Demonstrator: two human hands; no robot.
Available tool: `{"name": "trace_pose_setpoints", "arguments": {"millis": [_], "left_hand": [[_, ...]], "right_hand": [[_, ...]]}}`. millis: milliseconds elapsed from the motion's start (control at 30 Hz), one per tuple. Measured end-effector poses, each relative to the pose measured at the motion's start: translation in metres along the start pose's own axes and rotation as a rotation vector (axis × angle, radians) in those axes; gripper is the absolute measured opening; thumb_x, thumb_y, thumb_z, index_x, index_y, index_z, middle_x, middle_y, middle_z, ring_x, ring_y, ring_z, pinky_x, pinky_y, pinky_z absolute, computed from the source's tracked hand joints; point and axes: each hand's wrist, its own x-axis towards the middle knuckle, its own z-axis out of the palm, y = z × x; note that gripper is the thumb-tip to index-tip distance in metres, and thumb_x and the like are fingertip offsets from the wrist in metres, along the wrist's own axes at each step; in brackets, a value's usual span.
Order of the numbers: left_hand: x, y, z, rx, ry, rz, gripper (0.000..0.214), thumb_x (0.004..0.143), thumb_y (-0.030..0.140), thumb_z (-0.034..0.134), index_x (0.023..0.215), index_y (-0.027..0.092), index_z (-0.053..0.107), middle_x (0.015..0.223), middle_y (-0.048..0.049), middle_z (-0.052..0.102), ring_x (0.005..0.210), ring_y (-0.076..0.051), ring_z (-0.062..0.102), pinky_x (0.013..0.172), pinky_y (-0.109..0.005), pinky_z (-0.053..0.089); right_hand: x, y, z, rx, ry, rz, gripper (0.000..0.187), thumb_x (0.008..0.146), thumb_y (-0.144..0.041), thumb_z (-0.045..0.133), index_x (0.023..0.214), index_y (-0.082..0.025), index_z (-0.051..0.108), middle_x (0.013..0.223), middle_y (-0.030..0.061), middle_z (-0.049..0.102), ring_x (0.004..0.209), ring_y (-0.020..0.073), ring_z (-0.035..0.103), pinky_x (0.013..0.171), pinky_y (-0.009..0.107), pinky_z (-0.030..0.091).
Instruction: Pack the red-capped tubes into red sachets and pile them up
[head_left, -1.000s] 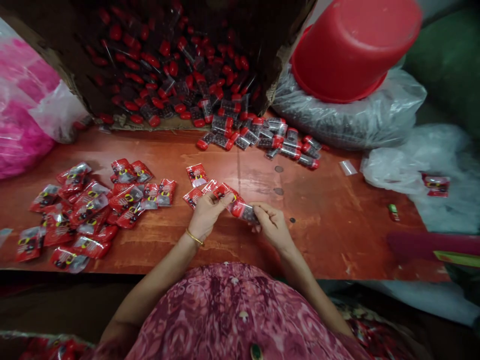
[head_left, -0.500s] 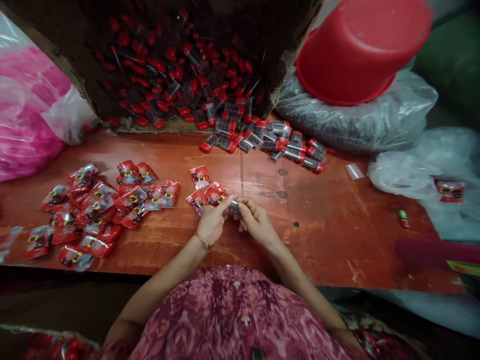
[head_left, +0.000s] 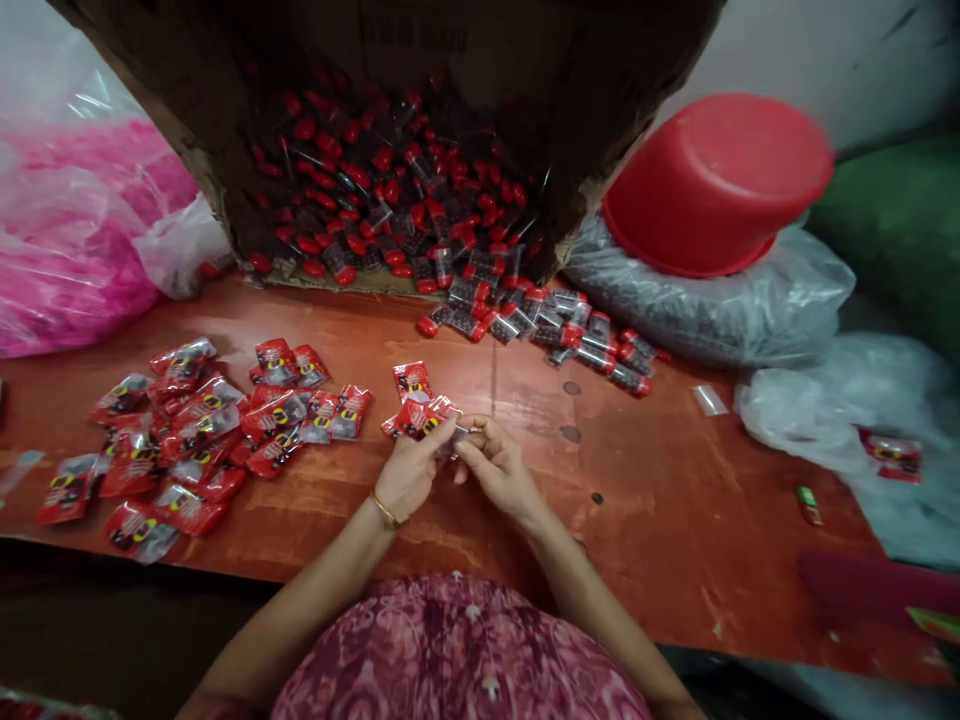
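My left hand (head_left: 412,470), with a gold bangle at its wrist, and my right hand (head_left: 499,465) meet over the table, both closed with their fingertips together. Pinched between them is a small clear plastic piece with something dark in it (head_left: 453,438), mostly covered by the fingers. Whether it belongs to a red printed packet cannot be told. Just beyond the left fingertips lie a few red printed packets (head_left: 412,378). A larger heap of such packets (head_left: 199,430), with clear parts, spreads over the table on the left.
A cardboard box (head_left: 202,185) lies open towards me, full of red-capped clear tubes (head_left: 390,190) that spill onto the red-brown table (head_left: 637,540). A red bucket (head_left: 720,190) rests upside down on a filled plastic bag (head_left: 697,305). Pink bagged goods (head_left: 75,240) stand at left.
The view has tilted up, so the table things sit lower in the picture. Both hands stay together on the small clear piece, with the fingers slightly shifted.
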Motion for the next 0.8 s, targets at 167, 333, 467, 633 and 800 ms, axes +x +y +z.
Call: {"name": "trace_pose_setpoints", "arguments": {"millis": [167, 333, 467, 633, 800], "left_hand": [[-0.002, 0.001, -0.013, -0.073, 0.053, -0.112, 0.01, 0.069, 0.018, 0.07, 0.077, 0.012, 0.067, 0.068, -0.001, 0.068, 0.062, -0.011, 0.062, 0.062, -0.022, 0.049], [-0.006, 0.036, -0.05, -0.132, 0.262, -0.12, 0.012, 0.084, 0.017, 0.052, 0.084, 0.017, 0.064, 0.078, -0.004, 0.071, 0.07, -0.015, 0.067, 0.069, -0.028, 0.054], [-0.012, 0.063, -0.07, -0.153, 0.476, 0.072, 0.021, 0.088, 0.014, 0.043, 0.084, 0.019, 0.063, 0.067, 0.0002, 0.069, 0.054, -0.009, 0.063, 0.058, -0.023, 0.053], [-0.017, 0.079, -0.081, 0.037, 0.624, 0.183, 0.014, 0.083, 0.017, 0.05, 0.084, 0.016, 0.064, 0.058, 0.0021, 0.064, 0.04, -0.006, 0.051, 0.052, -0.02, 0.05], [-0.027, 0.103, -0.108, 0.889, 0.783, 0.028, 0.033, 0.067, 0.046, 0.063, 0.061, 0.013, 0.065, 0.044, -0.0038, 0.059, 0.041, -0.017, 0.053, 0.046, -0.028, 0.044]], "right_hand": [[0.019, 0.021, 0.007, -0.275, 0.11, -0.082, 0.036, 0.07, -0.053, 0.064, 0.071, -0.022, 0.047, 0.052, -0.0076, 0.049, 0.042, 0.0077, 0.043, 0.041, 0.02, 0.037], [0.076, -0.007, -0.001, -0.999, 0.044, -0.435, 0.037, 0.081, -0.054, 0.052, 0.081, -0.018, 0.061, 0.075, 0.0058, 0.064, 0.072, 0.0174, 0.056, 0.07, 0.03, 0.044], [0.159, -0.04, -0.003, -1.405, 0.214, -0.492, 0.063, 0.081, -0.061, 0.044, 0.117, -0.011, 0.054, 0.119, 0.018, 0.056, 0.107, 0.0305, 0.048, 0.092, 0.043, 0.036], [0.238, -0.043, -0.004, -1.645, 0.223, -0.34, 0.077, 0.079, -0.066, 0.04, 0.135, -0.014, 0.039, 0.145, 0.0205, 0.028, 0.131, 0.0428, 0.02, 0.1, 0.063, 0.015], [0.228, -0.029, -0.03, -1.707, 0.101, -0.293, 0.069, 0.08, -0.063, 0.041, 0.13, -0.015, 0.047, 0.144, 0.0199, 0.03, 0.129, 0.0399, 0.025, 0.1, 0.065, 0.01]]}}
